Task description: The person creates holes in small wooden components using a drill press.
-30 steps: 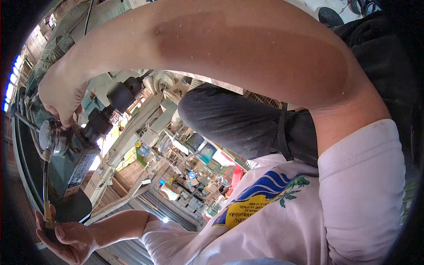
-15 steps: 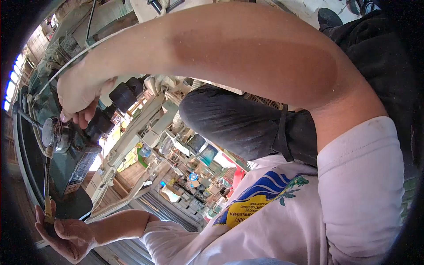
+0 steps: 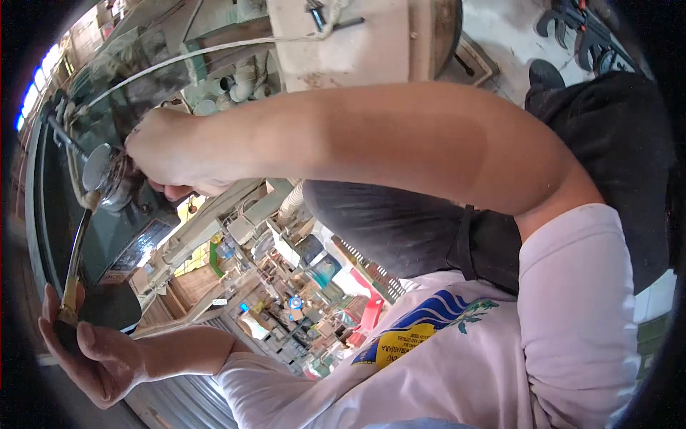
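Observation:
A green machine with a round metal hub fills the left side. From the hub runs a metal lever, ending in a dark grip with a yellowish collar. My left hand is closed loosely around that grip, the thumb along one side. My right hand reaches across beside the hub, its fingers curled by the machine's dark parts. Most of its fingers are hidden behind the hand, and what they hold cannot be seen. A second metal rod sticks out of the hub, with rope around it.
A light rope stretches from the machine to a wooden board with a bolt and rod on it. Black clamps lie on the floor at the upper right. A cluttered workshop with a red object shows beyond.
The view has shifted, so the board and clamps show more. My right hand has turned and sits closer to the hub, covering more of the dark parts. My left hand keeps the grip.

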A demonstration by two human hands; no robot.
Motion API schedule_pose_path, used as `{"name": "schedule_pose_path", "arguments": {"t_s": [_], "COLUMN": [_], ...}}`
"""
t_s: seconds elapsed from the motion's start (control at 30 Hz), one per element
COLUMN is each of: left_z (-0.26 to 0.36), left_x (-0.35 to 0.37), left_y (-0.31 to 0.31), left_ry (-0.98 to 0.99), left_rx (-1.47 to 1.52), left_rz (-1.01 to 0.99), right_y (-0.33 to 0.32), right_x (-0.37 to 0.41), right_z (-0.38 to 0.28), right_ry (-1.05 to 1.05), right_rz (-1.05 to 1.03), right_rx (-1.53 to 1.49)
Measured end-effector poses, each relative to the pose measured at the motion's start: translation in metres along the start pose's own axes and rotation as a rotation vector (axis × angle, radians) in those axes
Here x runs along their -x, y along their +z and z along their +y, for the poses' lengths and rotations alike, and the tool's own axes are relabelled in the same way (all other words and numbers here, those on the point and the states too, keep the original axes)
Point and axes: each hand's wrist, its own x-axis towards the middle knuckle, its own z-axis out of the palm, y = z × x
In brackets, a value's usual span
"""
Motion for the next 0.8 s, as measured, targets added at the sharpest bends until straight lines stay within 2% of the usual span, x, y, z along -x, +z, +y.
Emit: {"name": "schedule_pose_path", "arguments": {"t_s": [0.07, 0.1, 0.27, 0.33, 0.4, 0.47, 0.5, 0.57, 0.7, 0.8], "left_z": [-0.001, -0.002, 0.005, 0.011, 0.015, 0.01, 0.007, -0.007, -0.023, -0.018], "left_x": [0.0, 0.001, 0.003, 0.004, 0.008, 0.008, 0.009, 0.019, 0.027, 0.015], "left_y": [-0.001, -0.002, 0.005, 0.007, 0.008, 0.008, 0.008, 0.004, 0.0, 0.008], "left_ry": [0.01, 0.012, 0.019, -0.073, -0.161, -0.191, -0.205, -0.345, -0.248, -0.099], "left_rx": [0.035, 0.027, -0.064, -0.026, 0.01, 0.129, 0.169, 0.066, 0.069, 0.076], "left_rz": [-0.011, -0.006, -0.038, -0.032, -0.007, -0.07, -0.082, -0.155, -0.131, -0.038], "right_y": [0.004, 0.008, 0.011, 0.01, -0.001, -0.018, -0.021, -0.031, -0.056, -0.082], "right_x": [0.009, 0.004, 0.005, 0.005, 0.001, -0.001, -0.001, 0.0, 0.044, 0.099], "right_z": [-0.001, 0.004, -0.002, -0.006, -0.011, -0.021, -0.03, -0.049, -0.097, -0.126], "right_ry": [0.055, 0.005, 0.079, 0.114, 0.173, 0.2, 0.167, 0.07, -0.084, -0.132], "right_rz": [0.156, 0.18, 0.176, 0.198, 0.114, 0.011, 0.006, 0.013, -0.061, -0.117], "right_rx": [-0.261, -0.277, -0.354, -0.353, -0.27, -0.032, 0.21, 0.693, 1.241, 1.421]}}
